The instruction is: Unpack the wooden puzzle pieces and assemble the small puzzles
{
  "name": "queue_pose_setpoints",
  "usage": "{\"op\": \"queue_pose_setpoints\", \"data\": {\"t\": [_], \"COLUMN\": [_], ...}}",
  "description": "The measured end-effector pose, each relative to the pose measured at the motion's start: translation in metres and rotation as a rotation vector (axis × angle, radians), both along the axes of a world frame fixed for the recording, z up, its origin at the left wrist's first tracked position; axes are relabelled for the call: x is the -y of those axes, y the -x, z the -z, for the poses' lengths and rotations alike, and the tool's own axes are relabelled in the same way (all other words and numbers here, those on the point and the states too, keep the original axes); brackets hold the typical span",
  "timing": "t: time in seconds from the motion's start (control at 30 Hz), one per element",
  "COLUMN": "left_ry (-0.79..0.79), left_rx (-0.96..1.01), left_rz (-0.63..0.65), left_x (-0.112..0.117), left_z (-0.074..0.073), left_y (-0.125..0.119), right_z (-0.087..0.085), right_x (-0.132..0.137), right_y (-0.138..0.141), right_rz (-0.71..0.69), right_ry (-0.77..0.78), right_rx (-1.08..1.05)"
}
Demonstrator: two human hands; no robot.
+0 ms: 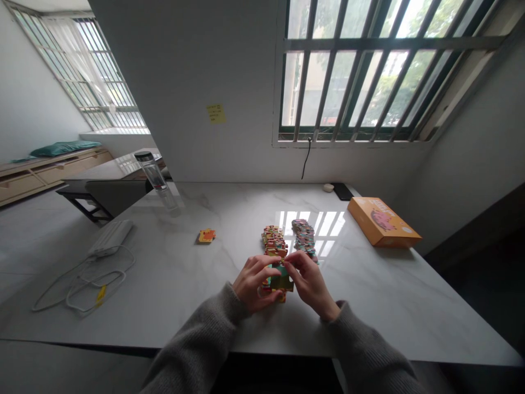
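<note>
Flat, knobbed puzzle pieces (282, 280) sit near the front edge of the marbled table (381, 312), the curved left hand (255, 282) holding them; the right hand (310, 282) seemingly pinches one.

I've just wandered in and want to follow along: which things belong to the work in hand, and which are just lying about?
In the work, it seems:
green puzzle piece, between left hand and right hand
left row of pieces
right row of pieces
lone orange piece
orange box, probably

Lying about:
clear bottle
white device
black phone
small white object
yellow note
</note>
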State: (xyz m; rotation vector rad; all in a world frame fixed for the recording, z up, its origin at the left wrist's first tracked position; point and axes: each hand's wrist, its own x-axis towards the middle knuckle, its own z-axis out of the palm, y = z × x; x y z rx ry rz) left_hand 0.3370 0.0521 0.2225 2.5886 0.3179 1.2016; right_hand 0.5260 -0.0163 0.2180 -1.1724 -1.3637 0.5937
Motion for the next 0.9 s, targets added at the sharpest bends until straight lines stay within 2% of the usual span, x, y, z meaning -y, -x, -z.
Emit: {"op": "queue_pose_setpoints", "data": {"t": [0.17,0.3,0.37,0.47,0.6,0.73,0.9], "left_ry": [-0.021,-0.026,-0.025,-0.02,0.099,0.213,0.338], "left_rx": [-0.014,0.021,0.023,-0.062,-0.257,-0.39,-0.402], "left_rz": [0.006,-0.048,-0.113,-0.276,-0.483,-0.5,-0.433], "left_x": [-0.004,-0.023,-0.044,-0.088,-0.151,-0.192,-0.208], "left_z": [0.005,0.002,0.002,0.007,0.019,0.021,0.017], "left_y": [0.001,0.017,0.037,0.079,0.136,0.165,0.173], "right_z": [-0.003,-0.009,-0.01,-0.008,-0.004,-0.005,-0.006], "right_x": [0.002,0.005,0.006,0.006,0.005,0.005,0.006], "right_y": [0.001,-0.001,-0.003,-0.004,-0.002,-0.002,-0.003], "right_rz": [-0.037,0.043,0.079,0.077,0.033,0.029,0.048], "right_ry": [0.006,-0.056,-0.074,-0.095,-0.131,-0.15,-0.151], "right_rx": [-0.077,-0.081,-0.076,-0.061,-0.005,0.049,0.065]}}
